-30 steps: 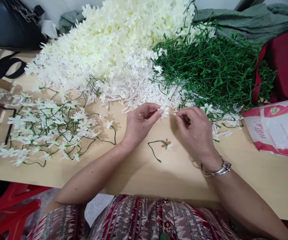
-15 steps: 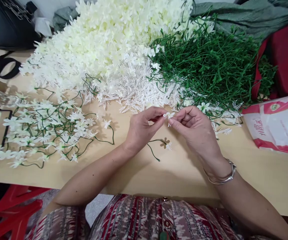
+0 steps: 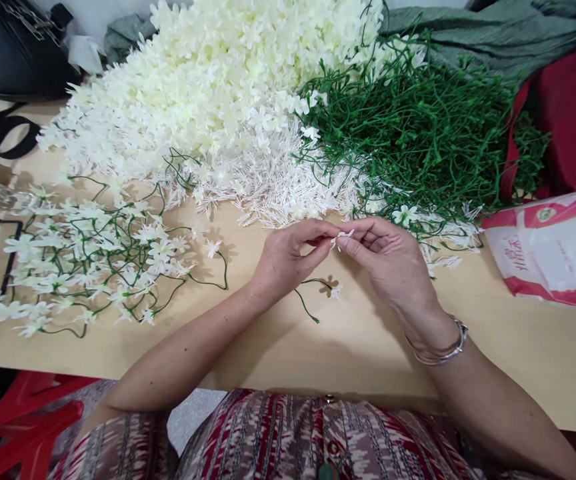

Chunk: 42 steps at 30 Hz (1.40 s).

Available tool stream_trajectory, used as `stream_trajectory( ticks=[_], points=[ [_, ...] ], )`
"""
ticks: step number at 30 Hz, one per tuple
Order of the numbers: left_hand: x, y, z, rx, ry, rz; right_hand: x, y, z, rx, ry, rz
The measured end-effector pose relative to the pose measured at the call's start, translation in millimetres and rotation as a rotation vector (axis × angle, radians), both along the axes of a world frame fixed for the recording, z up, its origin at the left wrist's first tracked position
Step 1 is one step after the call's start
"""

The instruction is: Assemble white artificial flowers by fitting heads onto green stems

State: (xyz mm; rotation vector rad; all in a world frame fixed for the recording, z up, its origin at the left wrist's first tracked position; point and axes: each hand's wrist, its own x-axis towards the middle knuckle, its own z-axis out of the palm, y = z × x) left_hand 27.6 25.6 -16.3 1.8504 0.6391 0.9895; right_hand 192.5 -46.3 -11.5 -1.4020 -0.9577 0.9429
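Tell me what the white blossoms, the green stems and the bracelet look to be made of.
Blossoms: probably thin fabric, matte; the petals look soft and slightly translucent, though thin plastic is possible.
Stems: likely molded plastic with a slight sheen; they are evenly green, with small branched tips.
Bracelet: seems to be polished silver-toned metal, going by its bright highlights; which metal, I cannot tell.

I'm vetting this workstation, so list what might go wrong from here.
The small white artificial flower is pinched by both the left hand and right hand; it could bend or slip from the fingertips. The thin green plastic stem with a white flower lies just below the hands and might get brushed aside. The tangled green plastic stems overlap the loose white pieces, so pulling one may drag others.
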Motion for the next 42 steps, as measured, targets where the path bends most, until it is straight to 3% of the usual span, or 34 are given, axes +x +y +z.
stream_trajectory(
  ticks=[5, 7, 12, 18, 22, 29, 34, 36, 39, 42],
  points=[
    [0, -1, 0.5, -0.231, -0.034, -0.054, 4, 2, -6.3, 0.011, 0.09, -0.01],
    [0, 0, 0.7, -0.232, -0.044, -0.04, 4, 2, -6.3, 0.026, 0.072, 0.0],
    [-1, 0, 0.8, -0.154, -0.052, 0.0, 3, -1, -0.1, 0.11, -0.193, 0.002],
    [-5, 5, 1.1, -0.127, -0.106, -0.044, 5, -1, 3.6, 0.241, -0.198, 0.088],
    [-8, 7, 3.8, -0.103, -0.087, 0.005, 1, -2, 6.5, 0.323, -0.324, 0.068],
    [-4, 1, 5.1, -0.206, -0.149, 0.053, -8, -5, 6.7, 0.411, -0.525, 0.007],
    [-1, -5, 4.4, -0.291, -0.145, -0.057, -1, -4, 5.5, 0.434, -0.576, -0.022],
    [-1, -6, 5.5, -0.261, -0.148, -0.091, 4, -4, 4.2, 0.432, -0.565, -0.052],
    [-5, 0, 13.9, -0.051, -0.109, -0.104, 14, -2, 2.0, 0.369, -0.516, -0.149],
    [-17, 12, 32.9, 0.096, 0.05, -0.318, 22, 0, 1.2, 0.348, -0.508, -0.228]
  ],
)
